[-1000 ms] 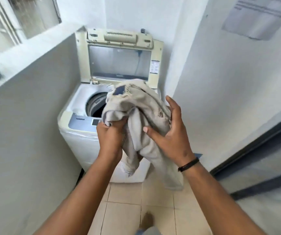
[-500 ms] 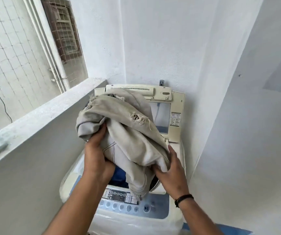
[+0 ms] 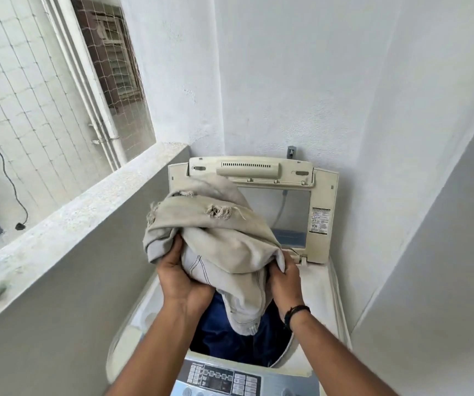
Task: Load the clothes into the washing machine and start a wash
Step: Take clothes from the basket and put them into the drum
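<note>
Presently a bundled pale beige frayed denim garment (image 3: 218,238) is gripped from both sides by the left hand (image 3: 182,277) and right hand (image 3: 285,284), fingers curled into the cloth. It is held directly above the open white top-loading washing machine (image 3: 323,281), probably for dropping onto the dark blue clothes (image 3: 218,332) below the hands.

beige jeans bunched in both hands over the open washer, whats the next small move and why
Probably lower the beige jeans straight down and let go. The left hand and right hand hold them above the drum opening, the lid stands open, and one end already dangles over the dark blue clothes inside.
</note>
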The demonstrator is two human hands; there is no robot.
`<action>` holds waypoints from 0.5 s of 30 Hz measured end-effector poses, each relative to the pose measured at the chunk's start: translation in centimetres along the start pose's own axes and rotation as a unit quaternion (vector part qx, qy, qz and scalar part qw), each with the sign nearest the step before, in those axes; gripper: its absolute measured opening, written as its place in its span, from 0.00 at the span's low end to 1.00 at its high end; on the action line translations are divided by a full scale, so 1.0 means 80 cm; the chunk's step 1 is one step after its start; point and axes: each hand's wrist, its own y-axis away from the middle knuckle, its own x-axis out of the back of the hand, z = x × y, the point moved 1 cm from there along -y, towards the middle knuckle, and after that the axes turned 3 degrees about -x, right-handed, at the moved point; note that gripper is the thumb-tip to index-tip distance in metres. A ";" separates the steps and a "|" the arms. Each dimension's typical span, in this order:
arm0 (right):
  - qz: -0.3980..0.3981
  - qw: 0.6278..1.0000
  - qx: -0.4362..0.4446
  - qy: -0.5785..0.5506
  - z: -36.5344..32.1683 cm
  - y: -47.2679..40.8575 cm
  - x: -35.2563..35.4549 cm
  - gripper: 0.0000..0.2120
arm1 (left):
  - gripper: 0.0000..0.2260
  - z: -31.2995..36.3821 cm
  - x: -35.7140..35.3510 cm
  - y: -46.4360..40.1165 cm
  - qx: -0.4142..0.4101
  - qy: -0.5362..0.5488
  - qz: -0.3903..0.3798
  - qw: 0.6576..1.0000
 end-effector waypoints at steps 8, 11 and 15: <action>0.041 0.994 -0.080 0.055 0.079 -0.007 0.022 0.12 | 0.22 -0.024 0.117 -0.048 0.114 -0.051 0.176 0.976; 0.048 0.986 -0.131 0.088 0.110 -0.005 0.038 0.18 | 0.19 -0.038 0.151 -0.048 0.181 -0.106 0.268 0.940; 0.050 0.969 -0.201 0.136 0.134 -0.011 0.048 0.11 | 0.16 -0.048 0.174 -0.050 0.237 -0.143 0.344 0.897</action>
